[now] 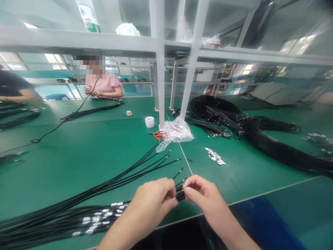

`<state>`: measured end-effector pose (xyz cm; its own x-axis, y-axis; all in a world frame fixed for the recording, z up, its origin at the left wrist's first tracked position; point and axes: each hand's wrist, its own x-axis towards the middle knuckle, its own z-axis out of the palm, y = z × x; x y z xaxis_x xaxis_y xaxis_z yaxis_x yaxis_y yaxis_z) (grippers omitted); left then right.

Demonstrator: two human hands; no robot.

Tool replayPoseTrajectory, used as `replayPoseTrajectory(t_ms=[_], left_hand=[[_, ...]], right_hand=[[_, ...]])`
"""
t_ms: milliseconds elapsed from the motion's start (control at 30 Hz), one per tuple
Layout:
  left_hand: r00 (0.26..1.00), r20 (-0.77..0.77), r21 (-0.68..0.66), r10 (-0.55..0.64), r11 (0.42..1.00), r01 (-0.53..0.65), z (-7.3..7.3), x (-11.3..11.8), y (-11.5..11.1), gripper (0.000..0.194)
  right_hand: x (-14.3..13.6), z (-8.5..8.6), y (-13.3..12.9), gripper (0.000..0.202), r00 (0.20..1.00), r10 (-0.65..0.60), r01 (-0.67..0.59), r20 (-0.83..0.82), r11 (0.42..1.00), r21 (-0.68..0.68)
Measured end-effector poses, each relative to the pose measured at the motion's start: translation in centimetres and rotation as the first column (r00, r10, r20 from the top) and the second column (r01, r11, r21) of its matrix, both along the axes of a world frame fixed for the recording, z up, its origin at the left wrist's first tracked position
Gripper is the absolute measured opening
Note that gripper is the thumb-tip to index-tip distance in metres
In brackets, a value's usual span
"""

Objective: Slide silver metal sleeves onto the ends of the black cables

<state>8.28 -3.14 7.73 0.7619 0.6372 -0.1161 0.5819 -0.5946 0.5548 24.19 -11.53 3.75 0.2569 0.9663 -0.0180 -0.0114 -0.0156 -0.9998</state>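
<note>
Near the table's front edge, my left hand (157, 196) is closed, thumb and fingers curled around a black cable whose tip is largely hidden. Just to its right, my right hand (204, 194) pinches thumb and forefinger together at the cable ends; whatever is between them is too small to make out. Black cables (125, 175) fan out from the left, their tips lying on the green table just beyond my hands. A thicker bundle of black cables (57, 222) with white tags and silvery pieces lies under and beside my left forearm.
Small silver metal pieces (214, 157) lie right of centre. A clear plastic bag (179, 129) of similar pieces sits by the shelf posts, beside orange-handled pliers (159, 135) and a white tape roll (149, 122). A large black cable coil (273, 146) fills the right. A co-worker (102, 83) sits opposite.
</note>
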Motion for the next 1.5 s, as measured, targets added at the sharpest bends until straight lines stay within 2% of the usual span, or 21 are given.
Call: replayPoseTrajectory(t_ms=[67, 100, 167, 233, 267, 333, 367, 400, 467, 567, 633, 733, 800, 900, 1000, 1067, 1133, 1167, 1233, 1267, 1500], left_hand=[[0.986, -0.157, 0.121, 0.058, 0.992, -0.039, 0.2, -0.9, 0.3, 0.004], [0.982, -0.161, 0.150, 0.099, 0.986, -0.074, 0.1, -1.1, 0.3, 0.010], [0.993, -0.052, 0.106, 0.109, 0.989, -0.103, -0.3, -1.0, 0.3, 0.016], [0.995, 0.089, -0.014, 0.045, 0.999, -0.044, -0.7, -0.3, 0.1, 0.013], [0.989, 0.143, -0.063, 0.031, 0.998, -0.022, -0.9, 0.1, 0.1, 0.014], [0.973, 0.220, -0.104, 0.065, 0.994, -0.043, -1.0, 0.6, 0.0, 0.017], [0.966, 0.244, -0.105, 0.089, 0.992, -0.065, -1.0, 0.6, 0.0, 0.017], [0.961, 0.257, -0.103, 0.103, 0.992, -0.079, -0.9, 0.6, 0.1, 0.016], [0.961, 0.258, -0.100, 0.097, 0.992, -0.073, -0.9, 0.4, 0.2, 0.015], [0.965, 0.255, -0.084, 0.068, 0.995, -0.048, -1.1, 0.2, 0.3, 0.016], [0.963, 0.263, -0.070, 0.054, 0.997, -0.037, -1.4, 0.2, 0.4, 0.017], [0.960, 0.274, -0.064, 0.060, 0.997, -0.044, -1.4, 0.1, 0.2, 0.018], [0.957, 0.280, -0.069, 0.083, 0.995, -0.066, -1.2, 0.1, 0.0, 0.018], [0.940, 0.329, -0.059, 0.091, 0.995, -0.075, -0.9, 0.5, -0.4, 0.016], [0.920, 0.376, -0.067, 0.109, 0.994, -0.090, -1.0, 1.1, -1.0, 0.013], [0.918, 0.382, -0.057, 0.104, 0.994, -0.089, -1.3, 1.4, -1.4, 0.018], [0.925, 0.374, -0.015, 0.069, 0.998, -0.069, -1.6, 1.6, -1.7, 0.022], [0.930, 0.364, 0.007, 0.056, 0.998, -0.063, -1.7, 1.6, -1.8, 0.024], [0.938, 0.344, 0.030, 0.053, 0.997, -0.067, -1.8, 1.6, -2.0, 0.025], [0.940, 0.337, 0.034, 0.058, 0.997, -0.073, -1.8, 1.6, -2.1, 0.026], [0.950, 0.307, 0.028, 0.061, 0.997, -0.074, -1.5, 1.4, -2.5, 0.026]], right_hand=[[-0.5, 0.0, -0.1, 0.017, 1.000, -0.013, 0.013, 0.019, 1.000, 0.002], [-0.7, 0.1, -0.2, 0.016, 0.999, -0.019, 0.019, 0.029, 1.000, 0.009], [-1.1, 0.4, -0.3, 0.014, 0.998, -0.014, 0.012, 0.058, 0.999, 0.037], [-0.8, 0.8, -0.2, 0.013, 0.992, 0.032, -0.039, 0.122, 0.997, 0.060], [-0.1, 0.9, 0.1, 0.013, 0.976, 0.034, -0.045, 0.216, 0.998, 0.050], [2.4, 0.9, 1.1, 0.017, 0.868, -0.050, 0.056, 0.495, 0.998, 0.002], [4.1, 0.8, 1.8, 0.019, 0.745, -0.119, 0.167, 0.657, 0.986, -0.011], [6.0, 0.5, 2.6, 0.021, 0.636, -0.189, 0.285, 0.749, 0.958, -0.001], [9.7, -0.4, 4.4, 0.020, 0.508, -0.238, 0.422, 0.828, 0.906, 0.001], [13.4, -2.3, 6.8, 0.014, 0.397, -0.197, 0.527, 0.896, 0.848, -0.047], [14.4, -3.4, 7.8, 0.016, 0.372, -0.168, 0.566, 0.913, 0.820, -0.080], [14.7, -4.3, 8.3, 0.022, 0.392, -0.165, 0.583, 0.905, 0.805, -0.106], [14.6, -4.1, 8.1, 0.020, 0.438, -0.183, 0.559, 0.880, 0.823, -0.107], [13.5, -3.1, 6.7, 0.010, 0.569, -0.195, 0.448, 0.799, 0.888, -0.102], [10.9, -2.0, 4.4, 0.008, 0.734, -0.128, 0.258, 0.667, 0.961, -0.100], [8.5, -1.5, 2.8, 0.007, 0.847, -0.070, 0.129, 0.527, 0.989, -0.076], [6.3, -1.3, 1.5, 0.008, 0.964, -0.015, 0.019, 0.264, 1.000, -0.014], [5.3, -1.2, 1.0, 0.008, 0.994, 0.017, -0.020, 0.108, 1.000, 0.024], [3.9, -1.0, 0.3, 0.008, 0.988, 0.075, -0.065, -0.136, 0.995, 0.080], [3.5, -1.0, 0.2, 0.008, 0.979, 0.093, -0.078, -0.184, 0.993, 0.087], [2.8, -0.7, -0.5, 0.008, 0.970, 0.125, -0.111, -0.210, 0.991, 0.076]])
